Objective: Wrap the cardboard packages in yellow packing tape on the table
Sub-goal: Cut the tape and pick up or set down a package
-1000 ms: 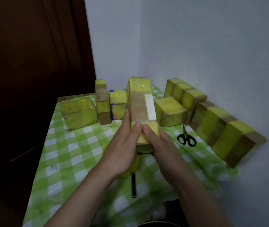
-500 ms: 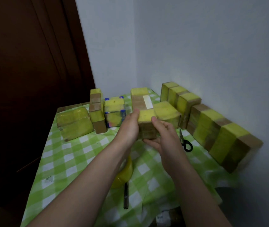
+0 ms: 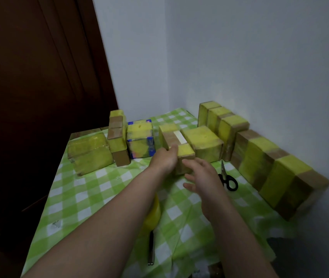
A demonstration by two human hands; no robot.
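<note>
The left hand [image 3: 164, 160] grips the part-taped package [image 3: 186, 153] while the right hand [image 3: 202, 174] hangs open-fingered just beside it, so that one-sided hold could tip it against the neighbouring boxes [image 3: 203, 143].

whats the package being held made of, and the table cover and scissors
Package: matte brown cardboard, banded with slightly shiny yellow tape, likely plastic. Table cover: thin checked sheet, creased and wrinkled, probably plastic or paper. Scissors: black handles look plastic; grey blades look metal.

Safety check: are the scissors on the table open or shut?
Shut. The scissors lie flat on the tablecloth, blades together as one point, handle loops side by side.
</note>
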